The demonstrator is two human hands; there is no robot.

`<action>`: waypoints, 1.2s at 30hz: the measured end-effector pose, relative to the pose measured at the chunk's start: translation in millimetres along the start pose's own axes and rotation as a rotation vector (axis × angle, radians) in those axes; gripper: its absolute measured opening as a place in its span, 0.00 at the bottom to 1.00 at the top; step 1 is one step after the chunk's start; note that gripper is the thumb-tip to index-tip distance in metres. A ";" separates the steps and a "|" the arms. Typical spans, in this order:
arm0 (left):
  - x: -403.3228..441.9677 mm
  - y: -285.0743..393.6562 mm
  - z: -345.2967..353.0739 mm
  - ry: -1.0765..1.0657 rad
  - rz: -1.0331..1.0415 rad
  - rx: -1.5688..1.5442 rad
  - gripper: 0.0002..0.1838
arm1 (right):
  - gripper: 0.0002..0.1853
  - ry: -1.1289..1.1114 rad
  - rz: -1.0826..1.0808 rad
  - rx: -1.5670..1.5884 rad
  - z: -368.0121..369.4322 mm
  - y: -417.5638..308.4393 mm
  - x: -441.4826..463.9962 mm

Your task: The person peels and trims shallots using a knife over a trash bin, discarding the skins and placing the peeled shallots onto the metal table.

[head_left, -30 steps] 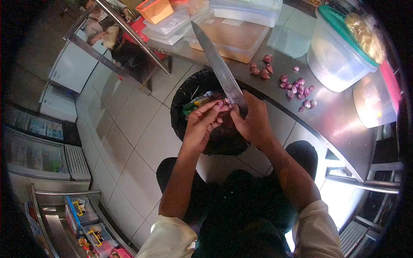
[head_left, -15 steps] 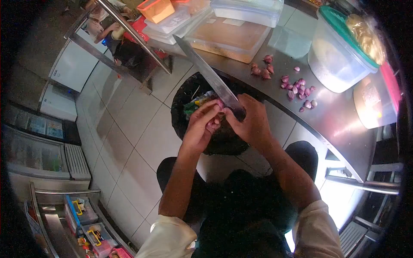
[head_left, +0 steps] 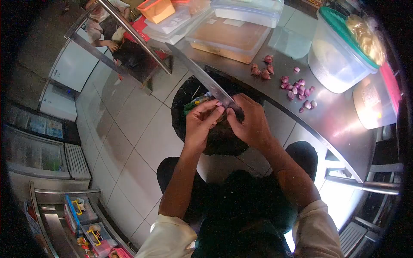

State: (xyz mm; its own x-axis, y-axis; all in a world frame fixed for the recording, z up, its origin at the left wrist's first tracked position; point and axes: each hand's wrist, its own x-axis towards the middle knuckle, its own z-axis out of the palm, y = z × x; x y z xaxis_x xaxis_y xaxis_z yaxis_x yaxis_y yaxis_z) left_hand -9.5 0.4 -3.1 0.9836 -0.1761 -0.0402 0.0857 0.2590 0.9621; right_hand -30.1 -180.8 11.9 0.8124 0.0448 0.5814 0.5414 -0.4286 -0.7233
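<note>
My right hand (head_left: 251, 120) is wrapped round the handle of a large knife (head_left: 200, 73), whose long blade points up and to the left. Close beside it, my left hand (head_left: 200, 125) is closed in a pinch on a small shallot (head_left: 220, 104), mostly hidden by the fingers. The fingertips of both hands nearly meet at the blade's lower end. Under them stands a bin lined with a black bag (head_left: 178, 122), with scraps inside. On the steel counter (head_left: 331, 124) lie several purple peeled shallots (head_left: 301, 90) and a few browner ones in their skins (head_left: 265, 74).
Lidded plastic boxes (head_left: 228, 38) and an orange container (head_left: 155, 10) line the counter's back. A tub with a green lid (head_left: 335, 56) stands at right. Another person (head_left: 105, 26) sits beyond a metal rail (head_left: 133, 34). Toolboxes (head_left: 81, 210) sit low at left.
The knife blade has shifted slightly left and down, and my left fingers have turned, covering more of the shallot. The other person's arm has moved.
</note>
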 end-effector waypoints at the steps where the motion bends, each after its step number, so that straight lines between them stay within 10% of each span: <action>1: 0.4 -0.2 -0.5 0.005 0.024 0.034 0.13 | 0.15 0.000 0.000 -0.001 -1.8 -2.5 1.2; 36: 0.1 7.7 -4.4 -0.049 -0.123 -0.201 0.15 | 0.12 0.033 -0.036 -0.025 0.8 -2.1 0.6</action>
State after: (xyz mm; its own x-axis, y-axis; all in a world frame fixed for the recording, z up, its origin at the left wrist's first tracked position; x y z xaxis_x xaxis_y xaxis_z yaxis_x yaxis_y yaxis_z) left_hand -8.0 6.5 3.1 0.9551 -0.2630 -0.1362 0.2397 0.4160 0.8772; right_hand -30.5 -179.1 13.5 0.7846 0.0306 0.6192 0.5640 -0.4497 -0.6925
